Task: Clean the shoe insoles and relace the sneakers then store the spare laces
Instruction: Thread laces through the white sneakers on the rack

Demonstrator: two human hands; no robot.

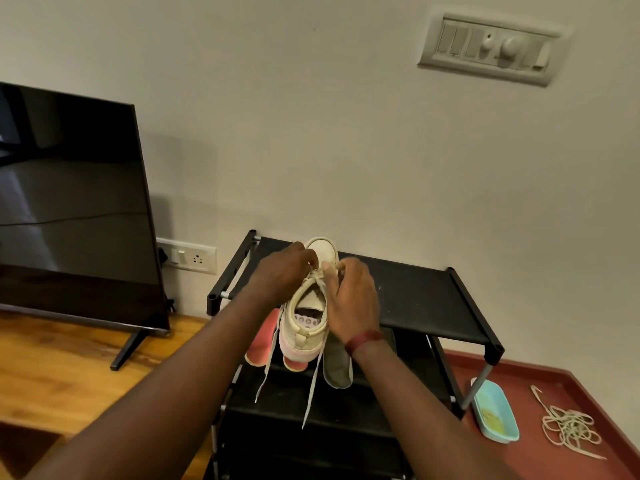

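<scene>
Pinching sneaker (304, 327) lace (320, 273): left hand (280, 271), right hand (353, 299) | insoles (263, 337) beneath | tub (495, 414), spare laces (568, 429) right

The sneaker (304, 327) I held was cream with a pale pink sole. Its laces (311, 393) were cream too, and inside showed white lining dotted with purple circles. On the black rack (433, 306), a coral-pink insole (263, 337) lay left and a grey-olive insole (337, 365) lay right. Further right, the tray (495, 414) was light blue.
</scene>
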